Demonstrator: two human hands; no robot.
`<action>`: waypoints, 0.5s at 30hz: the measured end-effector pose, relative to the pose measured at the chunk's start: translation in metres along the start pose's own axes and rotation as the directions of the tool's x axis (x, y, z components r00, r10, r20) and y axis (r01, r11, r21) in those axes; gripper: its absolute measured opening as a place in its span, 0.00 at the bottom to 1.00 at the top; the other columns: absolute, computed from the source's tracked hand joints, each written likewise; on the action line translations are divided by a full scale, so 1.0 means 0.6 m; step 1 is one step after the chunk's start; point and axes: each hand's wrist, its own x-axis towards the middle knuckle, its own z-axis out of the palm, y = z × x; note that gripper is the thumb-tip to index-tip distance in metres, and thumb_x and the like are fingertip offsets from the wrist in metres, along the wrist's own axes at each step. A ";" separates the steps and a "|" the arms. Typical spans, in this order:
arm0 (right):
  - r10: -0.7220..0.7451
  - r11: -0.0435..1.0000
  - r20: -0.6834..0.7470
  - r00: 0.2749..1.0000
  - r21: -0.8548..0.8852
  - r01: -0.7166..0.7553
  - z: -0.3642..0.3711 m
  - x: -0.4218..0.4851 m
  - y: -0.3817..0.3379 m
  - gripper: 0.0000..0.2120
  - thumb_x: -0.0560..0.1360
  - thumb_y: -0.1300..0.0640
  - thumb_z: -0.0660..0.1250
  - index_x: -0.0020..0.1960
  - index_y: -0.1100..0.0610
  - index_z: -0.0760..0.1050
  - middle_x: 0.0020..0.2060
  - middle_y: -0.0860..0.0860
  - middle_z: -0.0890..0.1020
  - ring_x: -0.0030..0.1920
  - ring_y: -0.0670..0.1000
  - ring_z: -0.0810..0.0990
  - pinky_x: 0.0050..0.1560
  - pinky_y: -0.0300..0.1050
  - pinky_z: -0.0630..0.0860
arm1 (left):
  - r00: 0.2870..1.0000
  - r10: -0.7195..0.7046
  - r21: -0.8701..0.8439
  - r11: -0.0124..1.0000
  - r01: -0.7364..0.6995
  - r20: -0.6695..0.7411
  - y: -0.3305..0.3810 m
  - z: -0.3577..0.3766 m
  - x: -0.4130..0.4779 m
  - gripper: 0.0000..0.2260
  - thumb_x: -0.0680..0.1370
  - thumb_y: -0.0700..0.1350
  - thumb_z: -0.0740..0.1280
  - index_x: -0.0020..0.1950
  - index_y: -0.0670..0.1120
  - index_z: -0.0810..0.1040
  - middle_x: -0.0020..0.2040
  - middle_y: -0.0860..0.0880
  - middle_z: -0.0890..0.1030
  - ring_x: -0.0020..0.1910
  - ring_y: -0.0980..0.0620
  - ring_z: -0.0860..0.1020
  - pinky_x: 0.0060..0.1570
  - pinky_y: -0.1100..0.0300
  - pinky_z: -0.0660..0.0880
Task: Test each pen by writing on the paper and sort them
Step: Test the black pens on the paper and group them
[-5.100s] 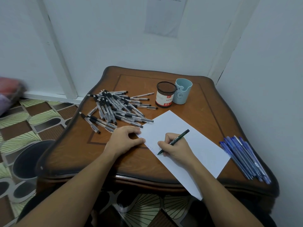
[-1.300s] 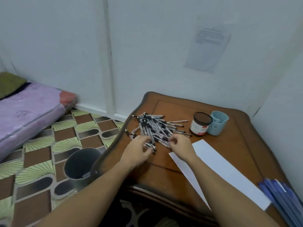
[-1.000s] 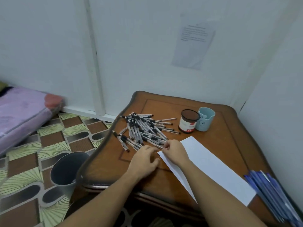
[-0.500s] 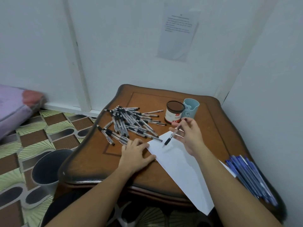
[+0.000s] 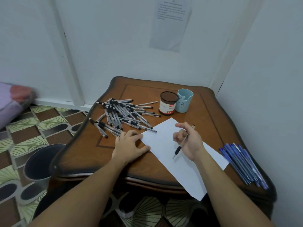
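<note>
Pen (image 5: 178,149) fresh from the pile (image 5: 124,115), pinched in my right grip (image 5: 191,142), swings tip-down over the paper (image 5: 161,142) for testing; left grip (image 5: 129,145) flat at its edge.

One head-worn wide view looks forward and down, close, onto the paper (image 5: 161,145) and table (image 5: 207,115).
</note>
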 end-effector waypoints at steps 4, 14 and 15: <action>0.037 0.998 0.027 0.999 -0.054 -0.036 -0.012 -0.001 0.013 0.30 0.83 0.39 0.47 0.47 0.60 0.78 0.25 0.52 0.71 0.28 0.47 0.68 0.34 0.43 0.65 | 1.000 0.004 0.000 1.000 -0.004 -0.006 0.000 0.001 0.001 0.30 0.72 0.70 0.61 0.70 0.58 0.71 0.68 0.56 0.67 0.68 0.50 0.61 0.68 0.48 0.57; -0.097 0.952 0.194 0.976 -0.269 0.148 -0.017 -0.001 0.053 0.13 0.80 0.49 0.62 0.45 0.59 0.74 0.29 0.57 0.75 0.28 0.50 0.72 0.27 0.41 0.66 | 1.000 -0.001 -0.021 1.000 0.000 -0.018 -0.003 0.003 0.003 0.30 0.71 0.71 0.62 0.69 0.58 0.71 0.68 0.57 0.68 0.67 0.50 0.62 0.67 0.49 0.58; -0.101 0.937 0.229 0.968 -0.305 0.170 -0.014 -0.001 0.056 0.13 0.82 0.51 0.60 0.49 0.60 0.76 0.32 0.59 0.79 0.31 0.51 0.76 0.27 0.41 0.68 | 1.000 -0.001 -0.021 1.000 0.001 -0.018 -0.003 0.004 0.003 0.30 0.71 0.71 0.62 0.69 0.58 0.71 0.68 0.57 0.68 0.67 0.50 0.62 0.67 0.48 0.58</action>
